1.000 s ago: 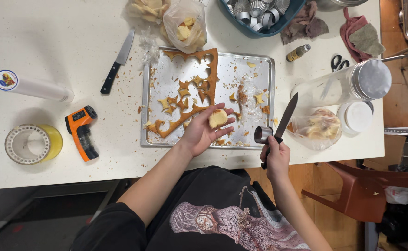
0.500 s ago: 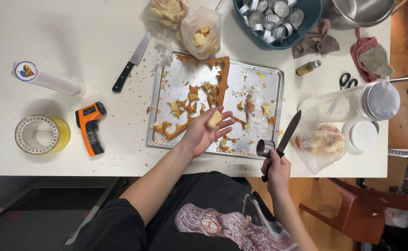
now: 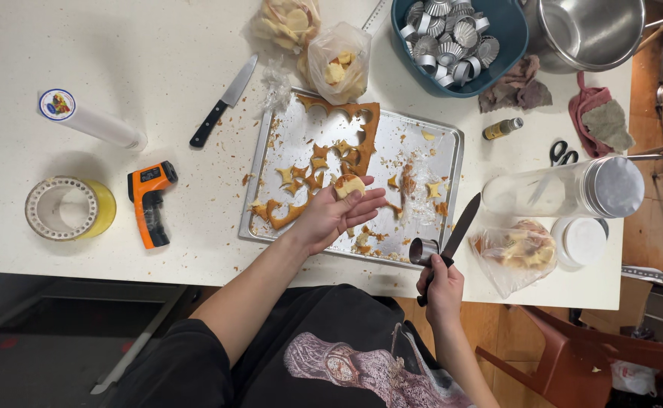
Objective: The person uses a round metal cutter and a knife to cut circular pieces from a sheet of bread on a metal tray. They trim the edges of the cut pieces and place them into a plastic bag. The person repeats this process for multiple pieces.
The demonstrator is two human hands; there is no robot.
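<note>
Left hand (image 3: 337, 215) lying open, palm up, over baking tray (image 3: 452, 162), cradling small round cake piece (image 3: 348, 185) on fingertips, likely keeping it clear of crumbs. Right hand (image 3: 442, 291) closing around black-handled knife (image 3: 456, 234) and small metal ring cutter (image 3: 422, 251) together, blade pointing up and away from body, seemingly parking tools off food. Cut sheet scraps (image 3: 346, 140) sitting on tray. Second knife (image 3: 224, 102) lying on surface. Bag contents (image 3: 519, 251) looking blurred; right fingers partly hiding cutter.
</note>
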